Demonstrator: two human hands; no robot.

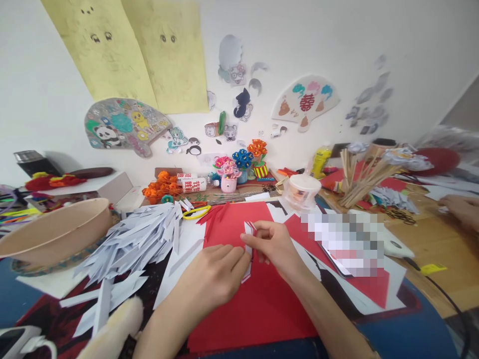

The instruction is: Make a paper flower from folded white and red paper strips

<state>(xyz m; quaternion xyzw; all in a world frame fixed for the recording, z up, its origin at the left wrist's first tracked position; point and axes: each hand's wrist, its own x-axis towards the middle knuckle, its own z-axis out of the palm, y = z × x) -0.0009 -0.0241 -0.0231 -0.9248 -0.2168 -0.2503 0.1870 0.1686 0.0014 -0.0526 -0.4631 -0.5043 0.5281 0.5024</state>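
Note:
Over a sheet of red paper [258, 319], my two hands grip a small folded strip of paper [248, 228], white with red edges. My right hand [272, 244] pinches its upper part between thumb and fingers. Below and to the left, my left hand [222, 274] has its fingers closed around the lower part, and the lower tip shows past them. The fingers cover much of the strip. A large pile of white paper strips [138, 237] lies to the left of my hands. Scissors with yellow handles [196, 213] and several red paper strips [214, 224] lie beyond the left hand.
A beige basin [56, 234] stands at left. At right lie a phone [344, 244], partly pixelated, and a bundle of wooden sticks [359, 184]. A round plastic tub [302, 189] and craft flowers [243, 159] stand near the wall. Another person's hand [462, 209] rests at far right.

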